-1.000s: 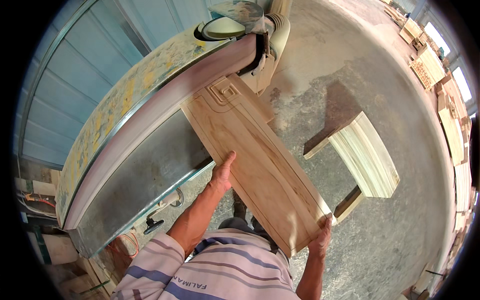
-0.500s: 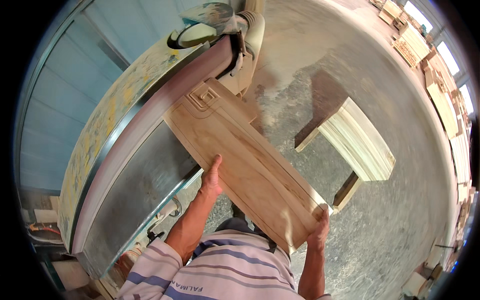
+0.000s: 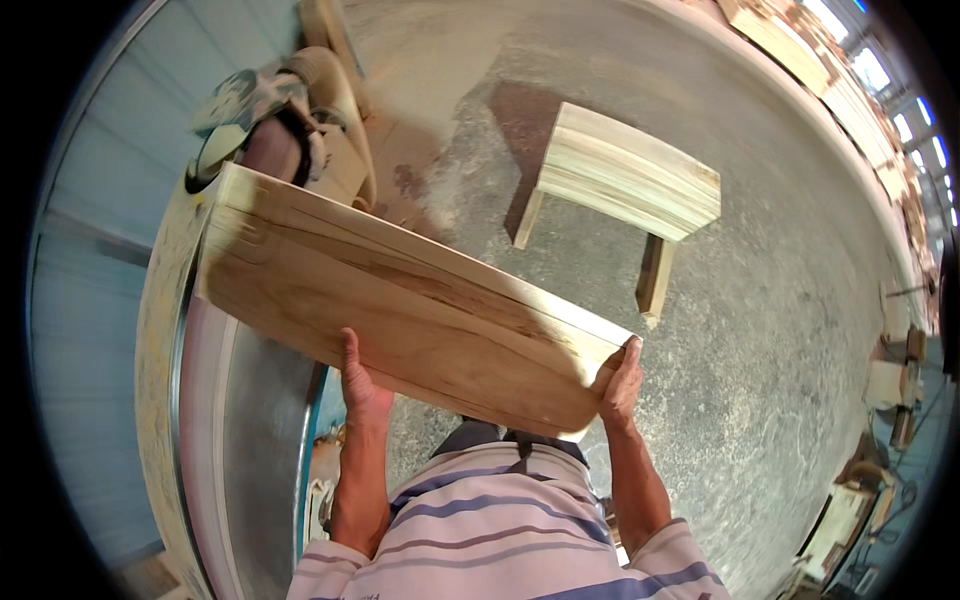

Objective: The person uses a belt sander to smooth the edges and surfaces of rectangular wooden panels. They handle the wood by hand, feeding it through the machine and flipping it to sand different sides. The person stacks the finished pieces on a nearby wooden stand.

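Observation:
A long wooden panel (image 3: 420, 310) with grooved lines along its edges is held up in front of me, slanting from upper left to lower right. My left hand (image 3: 364, 385) grips its near edge, thumb on the upper face and the fingers hidden beneath. My right hand (image 3: 621, 382) clasps the short right end, thumb near the far corner. The panel's left end overlaps the belt sander (image 3: 205, 400) from my view; whether they touch I cannot tell. Shadow covers the carved left end, and bright light falls on the right end.
Beyond the panel, a stack of pale boards (image 3: 630, 170) rests on wooden supports (image 3: 655, 278) on the concrete floor. A ribbed hose (image 3: 335, 90) rises by the sander's far end. Blue wall panels (image 3: 90, 330) stand at left. Stacked timber (image 3: 790, 50) lines the far right.
The panel has been lifted and tilted, and it lies more crosswise now. My view has turned right, so the sander and the board stack appear further left.

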